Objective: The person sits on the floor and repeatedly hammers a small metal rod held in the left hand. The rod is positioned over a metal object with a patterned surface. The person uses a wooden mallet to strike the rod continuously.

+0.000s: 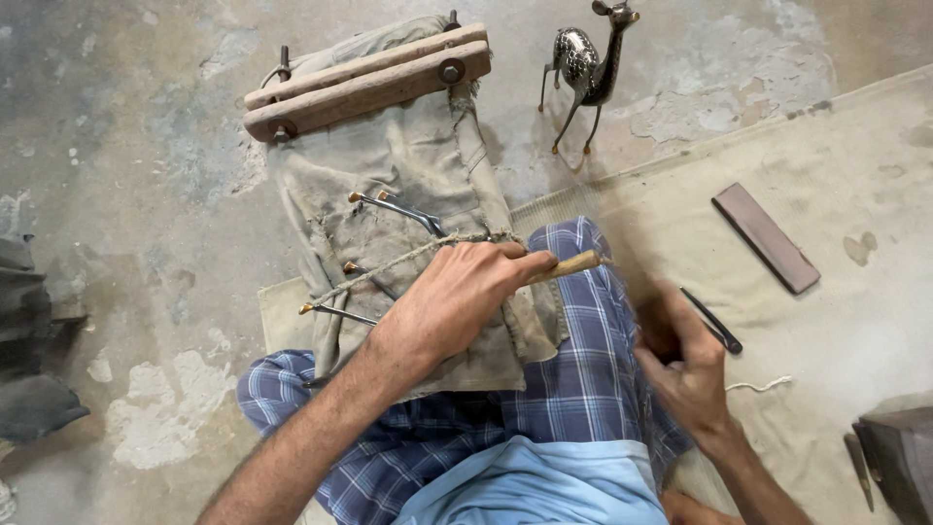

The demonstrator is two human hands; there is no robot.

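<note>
My left hand (457, 292) is closed around a wooden-handled tool (573, 263), its handle end poking out to the right above my checked-cloth knee. Under that hand lies a worn canvas tool roll (408, 165) with several metal tools (394, 206) tucked under a cord. My right hand (685, 355) reaches down to the mat at my right side, fingers curled by a slim dark tool (712, 319); I cannot see whether it grips anything.
A wooden clamp of two bars with bolts (367, 80) lies at the top of the roll. A metal deer figurine (588, 68) stands on the concrete floor. A flat dark sharpening stone (765, 237) lies on the beige mat (855, 175). A dark block (899, 452) sits at the lower right.
</note>
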